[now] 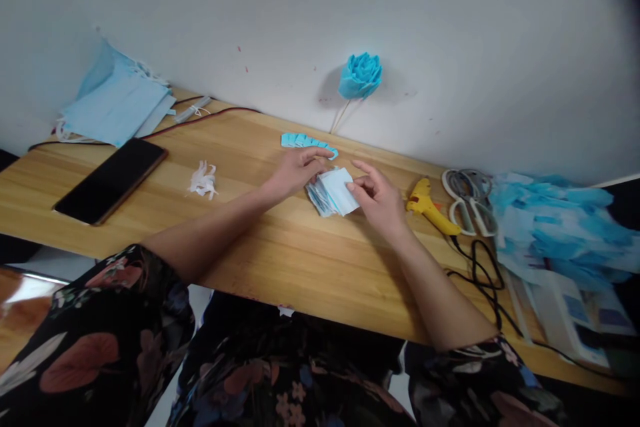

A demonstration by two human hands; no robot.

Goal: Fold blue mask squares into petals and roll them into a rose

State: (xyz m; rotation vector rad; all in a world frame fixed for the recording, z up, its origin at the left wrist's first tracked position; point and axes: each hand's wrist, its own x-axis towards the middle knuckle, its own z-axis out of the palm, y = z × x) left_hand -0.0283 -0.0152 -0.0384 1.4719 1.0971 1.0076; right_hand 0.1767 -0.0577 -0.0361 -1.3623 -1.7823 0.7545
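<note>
A small stack of pale blue and white cut squares (323, 201) lies on the table between my hands. On its right side, the thumb of my right hand (383, 201) presses on the top white square (343, 190), with the fingers curled beside it. My left hand (296, 172) is at the stack's left edge, index finger stretched out and apart from the thumb; its lower fingers are partly hidden. Just beyond that fingertip runs a row of small folded blue pieces (303, 141). Behind them, a blue flower (361, 75) on a thin stick leans against the wall.
To the right are a yellow glue gun (431, 207) with a black cord, scissors (470, 203) and a heap of blue and white scraps (555, 220). On the left lie a phone (111, 180), face masks (117, 103) and white scraps (203, 180). The wooden table (300, 267) ends before my body.
</note>
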